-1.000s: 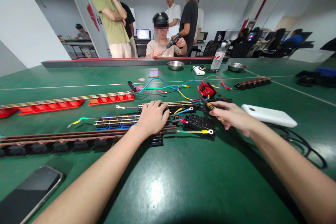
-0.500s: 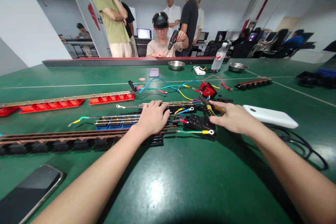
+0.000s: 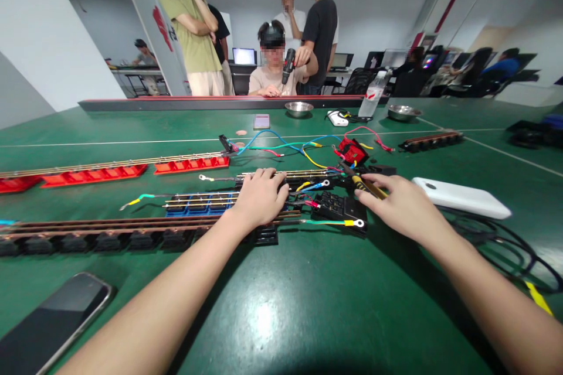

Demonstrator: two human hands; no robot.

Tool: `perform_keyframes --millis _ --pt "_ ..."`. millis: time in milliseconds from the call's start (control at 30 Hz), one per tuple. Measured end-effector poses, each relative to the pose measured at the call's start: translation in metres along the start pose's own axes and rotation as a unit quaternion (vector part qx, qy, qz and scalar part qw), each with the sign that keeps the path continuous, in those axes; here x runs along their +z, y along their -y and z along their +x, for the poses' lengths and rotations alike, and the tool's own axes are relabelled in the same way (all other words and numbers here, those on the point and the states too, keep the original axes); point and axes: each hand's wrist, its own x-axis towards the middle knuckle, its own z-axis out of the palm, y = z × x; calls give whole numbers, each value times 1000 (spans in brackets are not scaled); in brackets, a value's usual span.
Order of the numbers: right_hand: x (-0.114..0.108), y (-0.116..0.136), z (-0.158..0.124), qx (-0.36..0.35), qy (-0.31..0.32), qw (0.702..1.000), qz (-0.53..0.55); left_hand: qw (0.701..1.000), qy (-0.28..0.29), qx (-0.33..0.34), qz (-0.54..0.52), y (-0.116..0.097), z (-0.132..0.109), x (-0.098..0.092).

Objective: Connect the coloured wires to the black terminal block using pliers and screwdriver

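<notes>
My left hand lies palm down across the strips, fingers laid over a black strip with brass rods and thumb apart. Under and beside it are a blue strip with brass rods and a long black strip with copper-coloured bars. My right hand is closed around the yellow-and-black handles of pliers. Their dark jaws point at the wires near the black strip's right end. A black block and a green wire with a ring terminal sit between my hands.
A red block with coloured wires lies beyond the pliers. Red strips run left. A white power bank and black cables are at right, a phone at front left. Across the table, a person holds a drill.
The pliers' handles have turned flatter in my right hand, which has shifted slightly right. My left hand stays on the strips. The whole view has moved a little.
</notes>
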Motion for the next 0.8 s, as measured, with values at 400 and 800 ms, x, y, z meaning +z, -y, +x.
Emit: perform_keyframes --millis 400,800 --pt "-3 -11 9 101 -80 969 213 1000 -1 0 2 0 1 1" --pt "-3 -2 14 283 -32 814 506 1000 -2 -6 2 -1 1 0"
